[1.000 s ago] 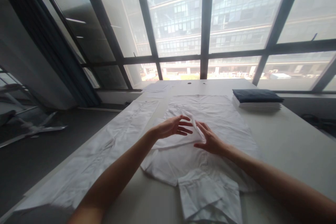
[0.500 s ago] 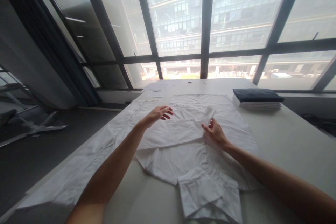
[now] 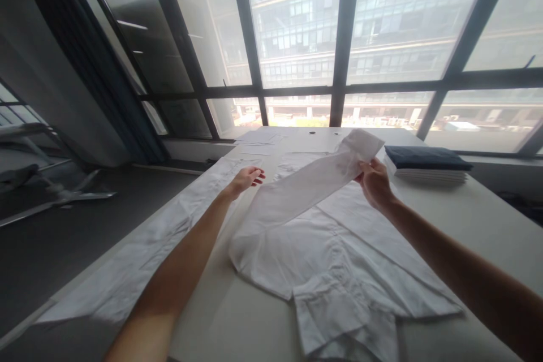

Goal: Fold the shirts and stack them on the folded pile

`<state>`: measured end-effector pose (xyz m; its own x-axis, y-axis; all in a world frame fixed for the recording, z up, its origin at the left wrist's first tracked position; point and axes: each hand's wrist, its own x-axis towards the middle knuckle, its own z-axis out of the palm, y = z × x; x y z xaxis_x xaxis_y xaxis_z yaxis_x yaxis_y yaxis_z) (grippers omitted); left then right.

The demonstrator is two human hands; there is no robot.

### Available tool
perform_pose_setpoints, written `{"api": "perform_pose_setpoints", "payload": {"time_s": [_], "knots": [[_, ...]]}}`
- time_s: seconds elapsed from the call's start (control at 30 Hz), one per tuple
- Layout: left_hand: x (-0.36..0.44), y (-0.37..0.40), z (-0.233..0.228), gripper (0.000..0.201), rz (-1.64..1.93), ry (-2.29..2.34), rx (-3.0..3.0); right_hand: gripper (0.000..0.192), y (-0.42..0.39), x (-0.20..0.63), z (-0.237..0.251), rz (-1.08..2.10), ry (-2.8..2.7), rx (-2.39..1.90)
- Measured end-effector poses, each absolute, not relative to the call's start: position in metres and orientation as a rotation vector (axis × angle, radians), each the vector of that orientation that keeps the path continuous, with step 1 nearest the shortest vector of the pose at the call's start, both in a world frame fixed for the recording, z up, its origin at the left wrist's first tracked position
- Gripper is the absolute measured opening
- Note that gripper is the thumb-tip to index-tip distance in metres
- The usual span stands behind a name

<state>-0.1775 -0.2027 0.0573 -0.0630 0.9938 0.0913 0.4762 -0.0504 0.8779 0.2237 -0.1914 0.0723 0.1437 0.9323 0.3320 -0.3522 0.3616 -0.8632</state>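
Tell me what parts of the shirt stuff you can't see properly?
- Head view: the white shirt has its collar end cut off by the bottom edge.
- The lifted sleeve hides the shirt part behind it.
- The right hand covers the spot it grips on the sleeve.
- The stack is too small to identify.

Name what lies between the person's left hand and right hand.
In the head view, the lifted white sleeve of the shirt spans between left hand and right hand, which grips its cuff end.

The white shirt lies flat and creased on the desk, collar nearest. Its long sleeve is lifted and stretched diagonally above it
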Motion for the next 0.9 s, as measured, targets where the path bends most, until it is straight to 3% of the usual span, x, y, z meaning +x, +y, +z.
{"api": "perform_pose_setpoints", "payload": {"time_s": [0.17,0.37,0.63,0.9], "knots": [[-0.173,-0.199,0.046,0.056,0.799,1.539,1.944,0.024,-0.147,0.236,0.088,1.086,-0.929,-0.631],[-0.167,-0.199,0.031,0.079,0.603,1.441,2.033,0.022,-0.115,0.253,0.058,1.143,-0.786,-0.825],[-0.175,-0.195,0.014,0.071,0.454,1.459,2.166,0.026,-0.101,0.278,0.034,1.159,-0.646,-0.967],[-0.174,-0.201,0.022,0.06,0.33,1.469,2.206,0.024,-0.091,0.279,0.06,1.127,-0.692,-0.981]]}}
